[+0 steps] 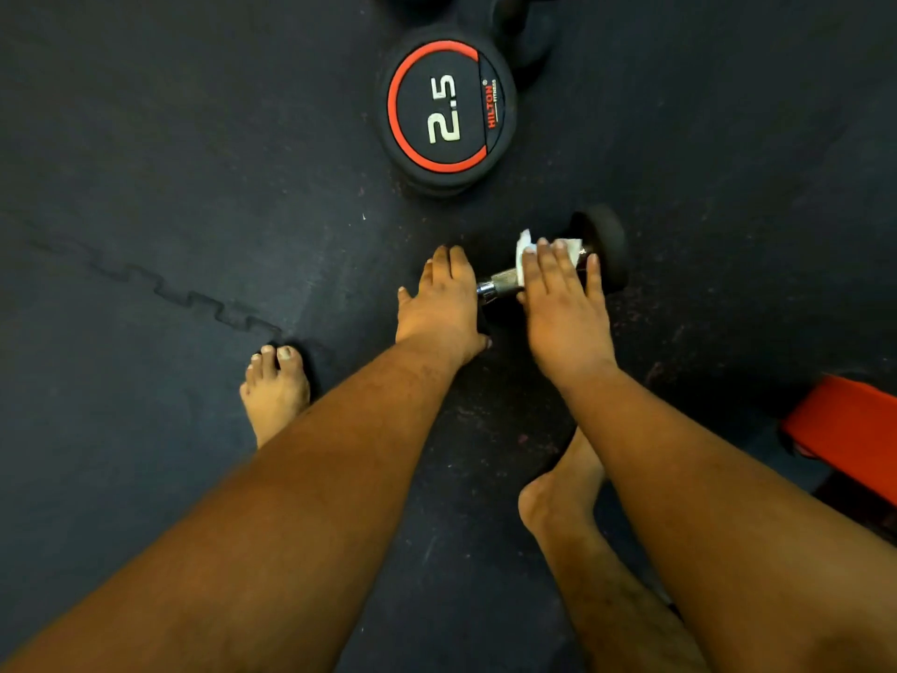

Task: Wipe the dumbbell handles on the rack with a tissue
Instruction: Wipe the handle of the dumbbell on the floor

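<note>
On a dark rubber gym floor [194,162], our left hand [439,303] steadies one dumbbell [599,245] end flat-fingered while our right hand [563,303] presses a tissue [526,245] along its handle [500,284].

Floor [194,162] — dark charcoal mat, faint pink speckling, jigsaw-toothed seam at left. Upright dumbbell [446,106]: black end face, red ring, white "2.5", red lettering. Lying dumbbell [602,245]: black head, silver knurled handle [500,281]. Tissue [526,247] — white. Object at right edge [844,429]: bright red-orange. Toenails [284,353]: pale polish.
</note>
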A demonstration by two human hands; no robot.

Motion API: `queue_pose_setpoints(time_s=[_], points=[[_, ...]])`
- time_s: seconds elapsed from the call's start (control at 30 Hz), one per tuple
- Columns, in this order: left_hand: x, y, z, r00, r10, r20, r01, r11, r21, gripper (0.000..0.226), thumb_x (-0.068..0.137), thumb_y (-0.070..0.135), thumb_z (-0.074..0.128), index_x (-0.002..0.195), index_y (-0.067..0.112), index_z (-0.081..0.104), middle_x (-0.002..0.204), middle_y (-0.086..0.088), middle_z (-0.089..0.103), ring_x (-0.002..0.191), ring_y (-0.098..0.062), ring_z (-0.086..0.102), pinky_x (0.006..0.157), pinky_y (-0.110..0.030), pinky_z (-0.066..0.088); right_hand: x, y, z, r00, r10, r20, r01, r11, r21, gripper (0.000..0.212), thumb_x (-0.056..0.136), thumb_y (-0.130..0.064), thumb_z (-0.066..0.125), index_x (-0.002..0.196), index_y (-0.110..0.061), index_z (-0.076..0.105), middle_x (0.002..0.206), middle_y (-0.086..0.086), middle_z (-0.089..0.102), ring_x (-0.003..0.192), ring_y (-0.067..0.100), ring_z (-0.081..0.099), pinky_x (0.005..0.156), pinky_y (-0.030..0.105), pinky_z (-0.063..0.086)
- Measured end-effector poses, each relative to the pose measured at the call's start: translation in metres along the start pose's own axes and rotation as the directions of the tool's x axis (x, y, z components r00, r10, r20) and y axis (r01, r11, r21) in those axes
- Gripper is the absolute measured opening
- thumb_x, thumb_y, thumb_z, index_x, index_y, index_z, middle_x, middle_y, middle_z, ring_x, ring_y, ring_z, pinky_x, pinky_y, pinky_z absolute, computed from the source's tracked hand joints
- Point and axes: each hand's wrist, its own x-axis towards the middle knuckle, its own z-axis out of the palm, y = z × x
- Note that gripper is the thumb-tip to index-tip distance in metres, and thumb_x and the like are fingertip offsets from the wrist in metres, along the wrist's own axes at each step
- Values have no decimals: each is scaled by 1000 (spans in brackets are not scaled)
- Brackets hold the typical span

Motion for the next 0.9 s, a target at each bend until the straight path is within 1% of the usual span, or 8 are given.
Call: queue_pose_setpoints(time_s=[0.17, 0.3, 0.43, 0.5, 0.63, 0.7, 0.8, 0.9], points=[[1, 0, 0, 1000, 3, 3, -3, 1000, 2, 126, 74, 32, 89, 160, 12, 0, 170, -10, 1, 157, -28, 11, 123, -59, 19, 3, -17, 3, 956, -284, 74, 282, 959, 34, 70, 97, -20, 50, 159, -10, 19, 166, 9, 21, 155, 23, 11, 125, 47, 4], [0, 1, -2, 1000, -5, 13, 5, 1000, 9, 131, 71, 37, 91, 160, 12, -1, 169, -11, 2, 156, -29, 12, 123, -61, 20, 4, -3, -7, 999, 28, 25, -29, 999, 21, 71, 95, -11, 46, 159, -11, 15, 167, 12, 15, 155, 26, 6, 125, 50, 3], [0, 1, -1, 1000, -4, 16, 4, 1000, 11, 127, 75, 34, 89, 160, 12, -2, 170, -10, 0, 156, -28, 11, 122, -62, 20, -4, -19, 0, 961, -260, 90, 258, 966, 29, 70, 99, -17, 44, 160, -9, 9, 168, 10, 8, 155, 25, 1, 123, 44, -5], [0, 2, -2, 1000, -13, 20, 13, 1000, 16, 126, 75, 34, 88, 160, 13, -2, 170, -9, 0, 157, -27, 11, 122, -62, 20, -3, -17, -4, 943, -310, 125, 313, 950, -5, 70, 100, -21, 41, 160, -10, 5, 168, 9, 3, 155, 23, -2, 122, 43, -6], [1, 2, -6, 999, -18, 51, 18, 1000, 12, 129, 74, 36, 90, 161, 13, -3, 170, -9, 0, 157, -28, 10, 122, -62, 20, 9, -15, -13, 953, -288, 92, 277, 954, 119, 66, 97, -12, 51, 158, -12, 25, 165, 9, 22, 154, 21, 17, 125, 38, 4], [1, 2, -8, 998, -19, 59, 18, 1000, 15, 130, 72, 37, 90, 161, 13, -3, 170, -9, 0, 156, -28, 11, 122, -63, 20, 14, -10, -16, 984, -179, 15, 174, 970, 170, 61, 96, -6, 51, 155, -13, 34, 161, 10, 33, 151, 22, 26, 125, 38, 10], [2, 2, -10, 997, -26, 68, 25, 1000, 15, 131, 72, 39, 90, 161, 15, -3, 170, -9, 1, 156, -29, 11, 121, -64, 21, 11, -4, -12, 1000, 11, -20, -7, 977, 211, 61, 96, -2, 49, 155, -13, 33, 162, 10, 32, 152, 23, 21, 126, 41, 10], [0, 3, -9, 998, -19, 64, 18, 1000, 23, 130, 74, 37, 89, 161, 13, -4, 170, -9, -1, 156, -29, 11, 120, -65, 22, 6, -16, -8, 989, -137, 50, 119, 954, 275, 63, 97, -1, 49, 156, -12, 30, 164, 10, 25, 154, 23, 14, 125, 37, 5]])
